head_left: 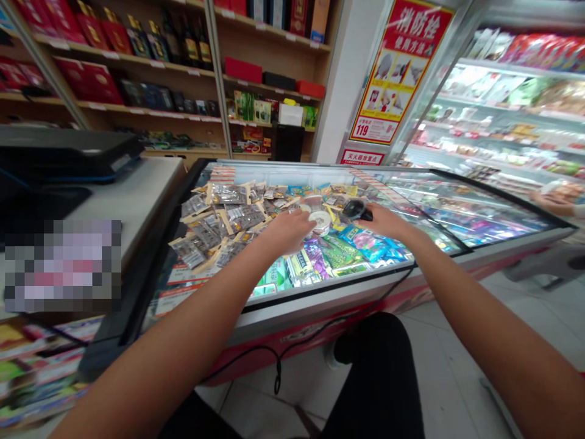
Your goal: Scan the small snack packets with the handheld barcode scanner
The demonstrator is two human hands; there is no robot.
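Observation:
Over the glass-topped freezer, my left hand (292,230) has its fingers curled at a white round tub (320,221) with a clear rim. Its exact kind is hard to make out. To its right, my right hand (381,221) grips a black handheld scanner (356,210), its rounded head pointing left toward the tub. Brown-edged snack packets (228,219) lie in a pile left of my left hand. Bright blue and green bags (361,241) show below and between my hands.
A black cord (329,322) hangs along the freezer's front (320,299). At left stands a counter (159,183) with a dark machine (68,152). Shelves (150,64) of boxes and bottles line the back. Another person's hand (555,204) shows at far right.

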